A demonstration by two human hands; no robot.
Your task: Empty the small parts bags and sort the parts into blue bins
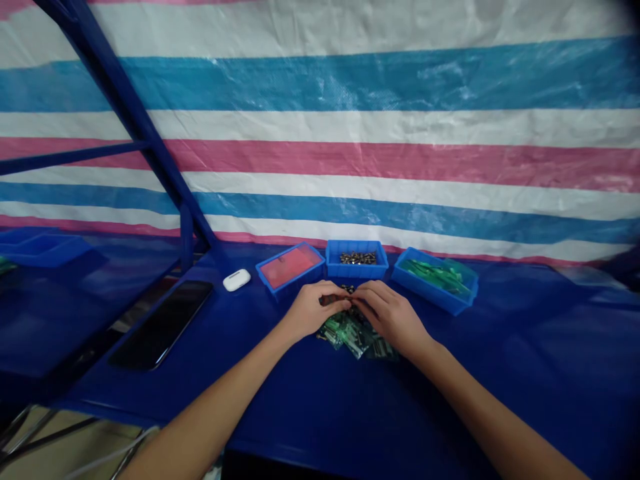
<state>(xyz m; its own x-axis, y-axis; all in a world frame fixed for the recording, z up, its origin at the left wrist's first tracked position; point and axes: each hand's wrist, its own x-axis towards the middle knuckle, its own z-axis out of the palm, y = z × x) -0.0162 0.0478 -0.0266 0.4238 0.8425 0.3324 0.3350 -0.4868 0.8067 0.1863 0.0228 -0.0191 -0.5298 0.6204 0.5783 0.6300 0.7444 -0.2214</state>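
Observation:
My left hand [313,310] and my right hand [395,317] meet over the middle of the blue table, fingertips pinched close together. Whatever small thing lies between them is too small and too covered to make out. Right below the fingers lies a pile of small clear plastic bags [353,337] with green and metallic pieces inside. Some loose metal parts [349,288] show just behind the fingertips. Beyond the hands, a blue bin [357,270] holds many small metal parts. My right hand partly covers the pile.
Left of that bin stands a blue bin with a flat red piece [293,267]; to the right, a bin of green bags [440,277]. A white case [237,280] and a black phone [163,323] lie on the left. A blue metal frame [145,133] rises before a striped sheet [400,160].

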